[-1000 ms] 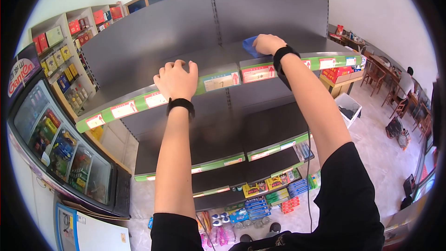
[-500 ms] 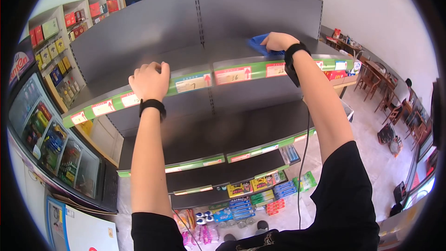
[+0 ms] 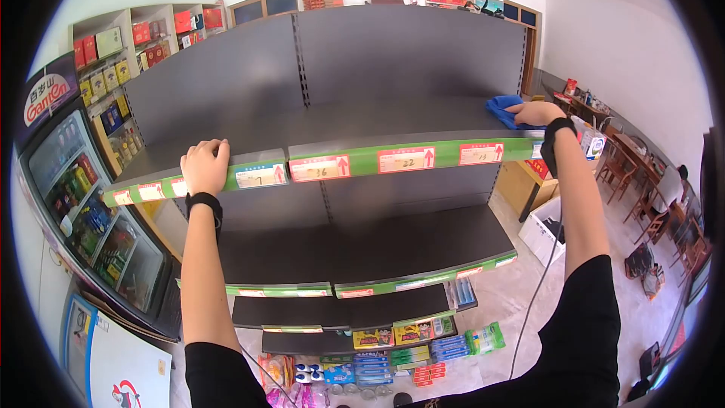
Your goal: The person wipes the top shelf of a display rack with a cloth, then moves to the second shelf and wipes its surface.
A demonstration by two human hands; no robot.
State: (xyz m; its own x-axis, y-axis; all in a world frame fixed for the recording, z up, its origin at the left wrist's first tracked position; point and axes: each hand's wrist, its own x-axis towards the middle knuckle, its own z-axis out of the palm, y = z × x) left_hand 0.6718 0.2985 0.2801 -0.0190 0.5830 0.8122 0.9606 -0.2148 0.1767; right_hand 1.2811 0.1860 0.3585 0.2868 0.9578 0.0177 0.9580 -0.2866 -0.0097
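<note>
My right hand [image 3: 538, 113] presses a crumpled blue cloth [image 3: 501, 110] onto the right end of the dark upper shelf [image 3: 393, 117]; its fingertips are partly hidden in the cloth. At the left, my left hand [image 3: 205, 168] is closed over the front edge of that same shelf, its fingers curled on top. A green price strip [image 3: 445, 155] with paper labels runs along this edge between my hands. Both wrists wear black bands.
Lower shelves [image 3: 362, 245] stand below, with boxed goods [image 3: 374, 338] and packets near the floor. A drinks fridge [image 3: 94, 211] is close on the left. A thin cable [image 3: 538, 287] hangs by my right arm. At far right a person [image 3: 668, 189] sits among wooden tables.
My right hand has slid the blue cloth rightward along the upper shelf to its right end. My left hand stays on the front edge, while the view has shifted.
</note>
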